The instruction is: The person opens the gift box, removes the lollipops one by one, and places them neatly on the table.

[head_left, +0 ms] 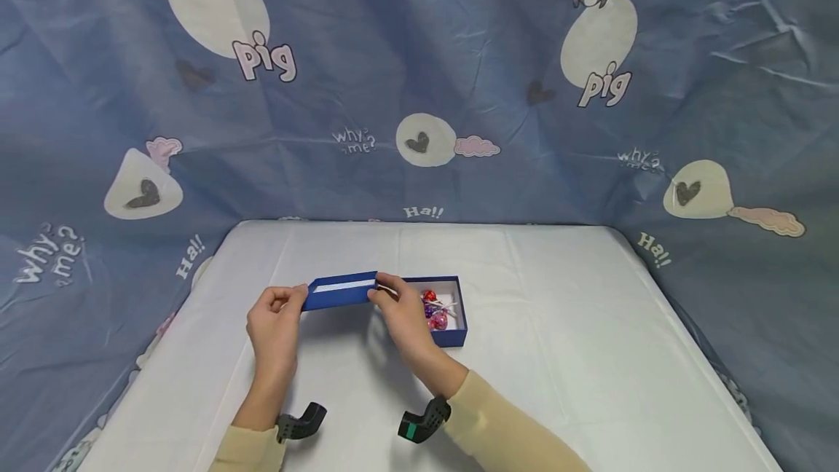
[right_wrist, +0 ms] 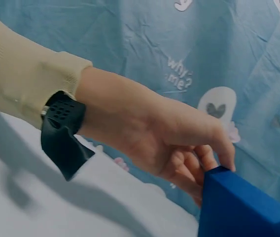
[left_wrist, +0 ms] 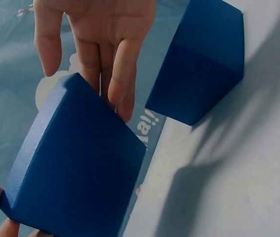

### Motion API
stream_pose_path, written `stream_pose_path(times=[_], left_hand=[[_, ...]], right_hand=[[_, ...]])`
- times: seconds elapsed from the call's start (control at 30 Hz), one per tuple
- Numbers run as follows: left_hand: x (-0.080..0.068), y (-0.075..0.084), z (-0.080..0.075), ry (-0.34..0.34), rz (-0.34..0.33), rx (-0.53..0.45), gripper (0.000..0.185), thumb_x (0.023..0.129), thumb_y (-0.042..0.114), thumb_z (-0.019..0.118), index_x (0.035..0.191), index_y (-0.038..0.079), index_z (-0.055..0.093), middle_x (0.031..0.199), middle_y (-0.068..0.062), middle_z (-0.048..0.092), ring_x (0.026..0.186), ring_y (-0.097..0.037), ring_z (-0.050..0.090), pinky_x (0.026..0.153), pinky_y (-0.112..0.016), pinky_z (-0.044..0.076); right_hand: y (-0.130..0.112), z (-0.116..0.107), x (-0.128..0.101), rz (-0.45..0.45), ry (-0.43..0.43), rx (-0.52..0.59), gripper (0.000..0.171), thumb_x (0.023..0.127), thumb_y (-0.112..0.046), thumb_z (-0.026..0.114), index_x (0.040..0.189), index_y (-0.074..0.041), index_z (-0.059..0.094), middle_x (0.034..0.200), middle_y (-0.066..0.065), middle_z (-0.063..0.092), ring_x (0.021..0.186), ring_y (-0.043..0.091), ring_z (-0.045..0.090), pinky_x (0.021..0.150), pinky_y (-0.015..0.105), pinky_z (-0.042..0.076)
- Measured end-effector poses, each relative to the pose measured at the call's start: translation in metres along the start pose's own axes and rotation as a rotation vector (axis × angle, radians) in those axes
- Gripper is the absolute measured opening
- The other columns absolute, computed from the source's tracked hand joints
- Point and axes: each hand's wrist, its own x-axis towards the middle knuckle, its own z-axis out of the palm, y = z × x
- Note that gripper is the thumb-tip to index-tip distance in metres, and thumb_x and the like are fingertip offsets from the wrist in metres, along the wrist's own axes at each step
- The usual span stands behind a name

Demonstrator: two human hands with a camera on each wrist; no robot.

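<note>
Tilted above the table is a blue box lid [head_left: 337,296], its pale inside showing as a strip. My left hand [head_left: 274,326] pinches its left end; in the right wrist view that left hand [right_wrist: 179,143] has its thumb on the lid's corner [right_wrist: 238,202]. My right hand [head_left: 409,319] holds the other end between thumb and forefinger. In the left wrist view, the right hand [left_wrist: 98,29] lies along the lid's edge, fingertips partly hidden. Beside it stands a blue box [head_left: 452,339] with a white inside. Wrapped lollipops [head_left: 438,320] lie in the box, partly behind the right hand.
A white cloth covers the table [head_left: 557,355]. Blue patterned fabric [head_left: 419,64] hangs at the back and both sides. Black wrist cameras [head_left: 303,422] are strapped to both wrists, below beige sleeves [head_left: 511,432].
</note>
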Motion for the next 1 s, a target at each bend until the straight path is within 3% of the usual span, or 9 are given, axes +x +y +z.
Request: stream_pose_path(times=[0.23, 0.43, 0.6, 0.77, 1.0], left_hand=[[0.003, -0.008, -0.007, -0.09, -0.047, -0.16, 0.019, 0.092, 0.006, 0.071, 0.095, -0.008, 0.059, 0.12, -0.021, 0.069, 0.107, -0.024, 0.067, 0.081, -0.017, 0.055], [0.005, -0.016, -0.013, -0.102, -0.111, -0.215, 0.014, 0.09, -0.005, 0.066, 0.1, -0.012, 0.058, 0.12, -0.02, 0.069, 0.111, -0.029, 0.065, 0.076, -0.018, 0.055], [0.005, -0.025, -0.015, -0.088, -0.131, -0.246, 0.016, 0.086, -0.015, 0.06, 0.102, -0.016, 0.056, 0.119, -0.021, 0.069, 0.113, -0.028, 0.064, 0.08, -0.018, 0.055], [0.007, -0.033, -0.014, -0.103, -0.125, -0.232, 0.027, 0.082, -0.021, 0.053, 0.109, -0.015, 0.058, 0.122, -0.026, 0.065, 0.111, -0.029, 0.062, 0.082, -0.018, 0.054], [0.006, -0.044, -0.015, -0.12, -0.105, -0.135, 0.046, 0.079, -0.024, 0.046, 0.121, -0.01, 0.058, 0.125, -0.027, 0.061, 0.116, -0.031, 0.062, 0.087, -0.02, 0.054]], right_hand=[[0.011, 0.009, -0.004, -0.001, 0.022, 0.009, 0.05, 0.091, -0.013, 0.065, 0.137, 0.005, 0.058, 0.135, 0.02, 0.061, 0.122, 0.027, 0.06, 0.101, 0.038, 0.051], [0.019, 0.015, -0.005, -0.015, 0.034, -0.029, 0.05, 0.089, -0.01, 0.064, 0.136, 0.006, 0.058, 0.134, 0.02, 0.061, 0.119, 0.025, 0.061, 0.1, 0.038, 0.051], [0.026, 0.019, -0.01, -0.011, 0.018, -0.054, 0.052, 0.089, -0.01, 0.062, 0.137, 0.007, 0.056, 0.14, 0.019, 0.058, 0.125, 0.026, 0.057, 0.104, 0.038, 0.048], [0.032, 0.021, -0.014, -0.026, 0.007, -0.046, 0.053, 0.09, -0.008, 0.059, 0.139, 0.009, 0.053, 0.145, 0.021, 0.052, 0.132, 0.03, 0.052, 0.109, 0.041, 0.043], [0.042, 0.025, -0.018, 0.003, 0.011, -0.057, 0.052, 0.09, -0.006, 0.06, 0.139, 0.01, 0.052, 0.142, 0.022, 0.054, 0.127, 0.032, 0.055, 0.106, 0.044, 0.046]])
